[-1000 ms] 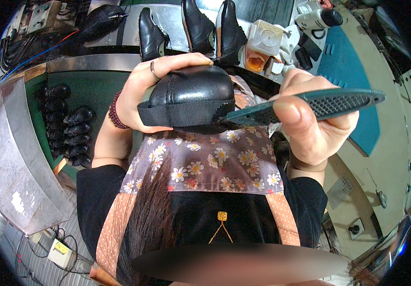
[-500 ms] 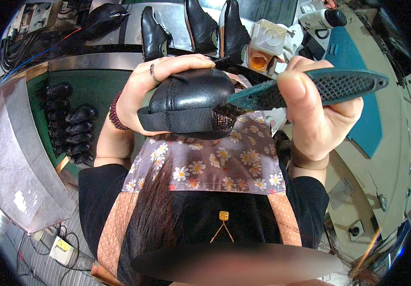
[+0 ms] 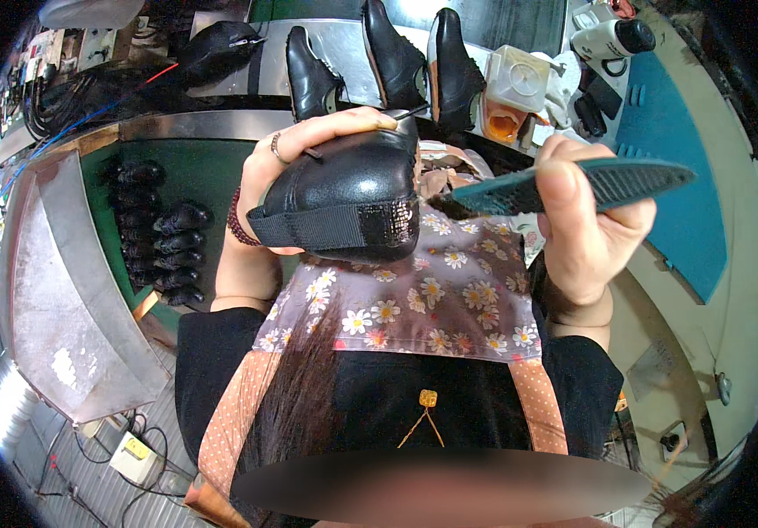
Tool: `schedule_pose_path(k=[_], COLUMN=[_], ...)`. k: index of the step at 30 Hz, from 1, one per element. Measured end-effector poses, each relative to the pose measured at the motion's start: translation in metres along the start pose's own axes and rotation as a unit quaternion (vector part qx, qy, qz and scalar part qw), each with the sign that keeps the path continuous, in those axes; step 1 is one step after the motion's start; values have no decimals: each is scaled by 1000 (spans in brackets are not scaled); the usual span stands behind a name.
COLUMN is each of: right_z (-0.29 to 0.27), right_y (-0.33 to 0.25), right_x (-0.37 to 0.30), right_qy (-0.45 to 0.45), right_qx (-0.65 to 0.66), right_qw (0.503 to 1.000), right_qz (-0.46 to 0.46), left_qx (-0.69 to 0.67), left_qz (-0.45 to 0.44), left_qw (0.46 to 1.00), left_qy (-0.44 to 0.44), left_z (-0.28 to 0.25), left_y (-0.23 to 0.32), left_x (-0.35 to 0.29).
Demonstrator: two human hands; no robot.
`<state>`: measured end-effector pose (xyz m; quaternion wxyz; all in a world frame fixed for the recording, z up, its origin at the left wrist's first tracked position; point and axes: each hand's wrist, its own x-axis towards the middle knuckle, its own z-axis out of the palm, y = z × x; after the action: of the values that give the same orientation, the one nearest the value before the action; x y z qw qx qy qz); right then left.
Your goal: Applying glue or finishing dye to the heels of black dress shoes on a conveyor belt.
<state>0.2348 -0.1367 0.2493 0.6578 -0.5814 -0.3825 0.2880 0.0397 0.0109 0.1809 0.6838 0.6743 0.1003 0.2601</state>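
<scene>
My left hand (image 3: pixel 308 141) is wrapped round a black leather shoe (image 3: pixel 344 180), held up in front of my chest. A ribbed black band (image 3: pixel 308 229) runs along the shoe's near side; its right end looks wet and glossy. In my right hand (image 3: pixel 585 220) is a brush (image 3: pixel 625 187) with a textured dark green handle, pinched between thumb and fingers. The dark bristles point left at the shoe's right edge and appear slightly apart from it. Part of the shoe is hidden behind my left fingers.
Several black shoes (image 3: pixel 392 66) stand on the metal surface ahead. Right of them is a translucent container (image 3: pixel 515 79) with orange contents, then a white bottle (image 3: pixel 603 37) with a black cap. Dark rounded pieces (image 3: pixel 181 246) line a green tray at left, beside a metal panel (image 3: pixel 80 299).
The brush has come off the band's right end to just beside the shoe. The shoe has turned a little, showing more of the glossy patch. The whole view has shifted slightly.
</scene>
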Motion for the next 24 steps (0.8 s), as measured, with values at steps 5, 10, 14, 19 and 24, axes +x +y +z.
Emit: schedule_pose_path(k=[5, 10, 14, 19, 24], right_z=[4, -1, 19, 6, 1], right_y=[-2, 4, 10, 35, 50], right_x=[2, 5, 18, 17, 35], right_qy=[-36, -35, -91, -21, 1], right_qx=[-27, 73, 66, -126, -160], right_qw=[996, 995, 993, 987, 978], right_qz=[-75, -52, -34, 99, 135], left_qx=[-10, 34, 32, -1, 5], left_qz=[-56, 21, 20, 23, 24], left_qw=[998, 999, 999, 996, 982], left_qy=[39, 13, 24, 83, 189], left_z=[10, -3, -22, -23, -28], left_y=[9, -4, -9, -3, -13], left_x=[1, -4, -11, -34, -71])
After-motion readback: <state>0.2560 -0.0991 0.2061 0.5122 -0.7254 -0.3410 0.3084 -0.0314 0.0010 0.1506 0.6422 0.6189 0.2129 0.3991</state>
